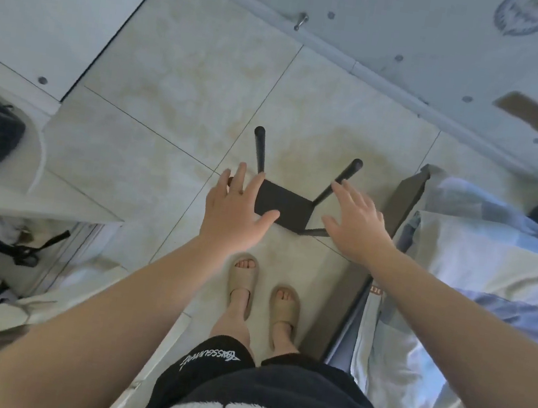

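Observation:
A small black stool lies tipped over on the tiled floor in front of me, two of its legs pointing away toward the far wall. My left hand reaches out with straight spread fingers at the stool's left side, the thumb lying across the near edge of the seat. My right hand is stretched out with relaxed fingers at the stool's right side, over one leg. Neither hand has its fingers curled round anything.
A bed with blue bedding and a dark frame runs along the right. White shelves holding bags and clothes stand on the left. A white wall panel closes the far side. My feet in beige slippers stand on the tiles.

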`<action>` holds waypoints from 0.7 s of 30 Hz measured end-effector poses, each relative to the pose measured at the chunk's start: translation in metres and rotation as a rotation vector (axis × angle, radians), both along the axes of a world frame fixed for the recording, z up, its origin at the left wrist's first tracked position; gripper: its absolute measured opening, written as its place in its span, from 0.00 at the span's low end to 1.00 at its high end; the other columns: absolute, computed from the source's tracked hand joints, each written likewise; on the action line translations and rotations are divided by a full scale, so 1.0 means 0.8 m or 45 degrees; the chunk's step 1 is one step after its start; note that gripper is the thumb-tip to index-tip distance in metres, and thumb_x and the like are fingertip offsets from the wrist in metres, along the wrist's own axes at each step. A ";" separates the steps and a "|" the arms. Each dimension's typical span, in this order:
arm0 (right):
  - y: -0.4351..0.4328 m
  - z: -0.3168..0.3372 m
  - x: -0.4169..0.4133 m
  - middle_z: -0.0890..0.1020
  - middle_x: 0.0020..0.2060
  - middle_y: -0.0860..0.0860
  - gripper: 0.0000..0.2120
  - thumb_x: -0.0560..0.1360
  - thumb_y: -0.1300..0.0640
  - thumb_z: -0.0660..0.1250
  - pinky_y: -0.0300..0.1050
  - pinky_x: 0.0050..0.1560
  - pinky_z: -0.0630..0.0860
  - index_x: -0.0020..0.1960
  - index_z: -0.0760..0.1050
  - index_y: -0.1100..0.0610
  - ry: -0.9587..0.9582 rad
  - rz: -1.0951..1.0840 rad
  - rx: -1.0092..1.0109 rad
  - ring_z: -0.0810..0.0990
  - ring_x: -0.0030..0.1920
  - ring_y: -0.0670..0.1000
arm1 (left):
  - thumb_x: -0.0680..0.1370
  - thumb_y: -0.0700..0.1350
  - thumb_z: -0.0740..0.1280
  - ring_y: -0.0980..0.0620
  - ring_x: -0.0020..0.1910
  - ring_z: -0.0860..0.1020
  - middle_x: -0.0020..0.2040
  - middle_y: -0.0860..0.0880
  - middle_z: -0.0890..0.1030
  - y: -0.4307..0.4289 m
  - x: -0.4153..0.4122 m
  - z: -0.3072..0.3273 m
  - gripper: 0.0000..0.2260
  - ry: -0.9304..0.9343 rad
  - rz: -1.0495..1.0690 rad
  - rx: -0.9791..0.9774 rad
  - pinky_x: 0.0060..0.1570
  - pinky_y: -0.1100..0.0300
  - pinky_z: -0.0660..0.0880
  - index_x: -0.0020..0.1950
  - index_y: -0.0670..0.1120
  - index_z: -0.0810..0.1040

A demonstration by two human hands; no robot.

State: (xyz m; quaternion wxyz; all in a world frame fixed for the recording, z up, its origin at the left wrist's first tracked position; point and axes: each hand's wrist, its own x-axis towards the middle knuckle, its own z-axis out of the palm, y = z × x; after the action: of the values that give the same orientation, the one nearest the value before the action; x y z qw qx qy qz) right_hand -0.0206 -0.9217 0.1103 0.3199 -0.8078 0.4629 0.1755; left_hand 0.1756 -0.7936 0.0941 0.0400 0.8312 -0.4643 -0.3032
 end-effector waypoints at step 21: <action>0.208 0.233 0.104 0.72 0.74 0.52 0.26 0.79 0.58 0.69 0.56 0.76 0.59 0.76 0.69 0.57 -0.910 1.126 -0.294 0.65 0.77 0.56 | 0.78 0.59 0.63 0.45 0.80 0.56 0.79 0.51 0.65 0.332 -0.073 0.247 0.27 -0.566 0.794 -0.558 0.76 0.41 0.55 0.76 0.53 0.69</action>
State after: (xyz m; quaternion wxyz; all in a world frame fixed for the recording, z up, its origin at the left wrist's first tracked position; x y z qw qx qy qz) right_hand 0.0622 -0.7555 0.2964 0.2625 -0.9632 -0.0390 -0.0428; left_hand 0.1169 -0.5278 0.2918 0.2042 0.9485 -0.2419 0.0151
